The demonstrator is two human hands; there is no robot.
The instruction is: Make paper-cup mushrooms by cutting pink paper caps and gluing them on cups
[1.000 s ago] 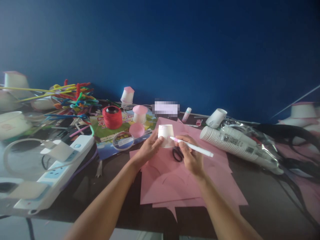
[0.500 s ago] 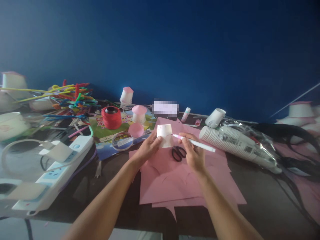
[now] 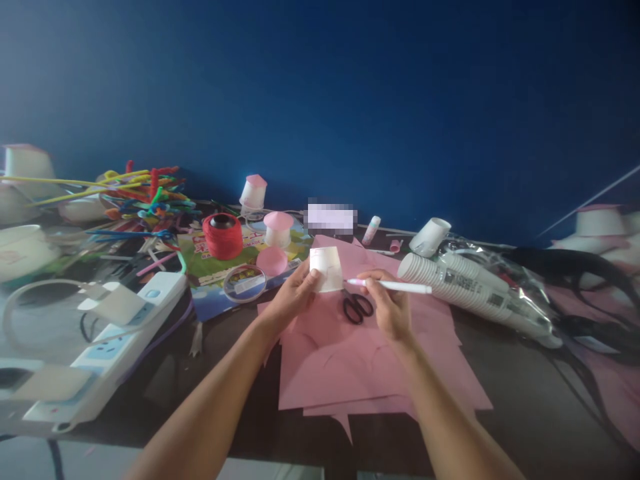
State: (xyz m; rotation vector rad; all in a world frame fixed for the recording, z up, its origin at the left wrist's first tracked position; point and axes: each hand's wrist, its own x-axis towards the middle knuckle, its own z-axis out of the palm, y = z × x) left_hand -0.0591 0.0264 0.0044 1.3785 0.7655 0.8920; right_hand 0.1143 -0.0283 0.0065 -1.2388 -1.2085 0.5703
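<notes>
A white paper cup with faint pink marks near its upper edge is tilted in my left hand, whose thumb presses on its side. My right hand is closed around a white marker pen. The pen's pink tip end points left, close to the cup's lower right side; whether it touches I cannot tell. Below the cup and between the hands, black-handled scissors lie on pink paper sheets.
On the left are a power strip, pipe cleaners, a red thread spool and a tape roll. A pink-roofed cup stands behind. To the right lie stacked paper cups, a tipped cup and a glue stick.
The cup has tilted and shifted slightly left in my left hand. The marker has lowered a little at its tip and now lies more level.
</notes>
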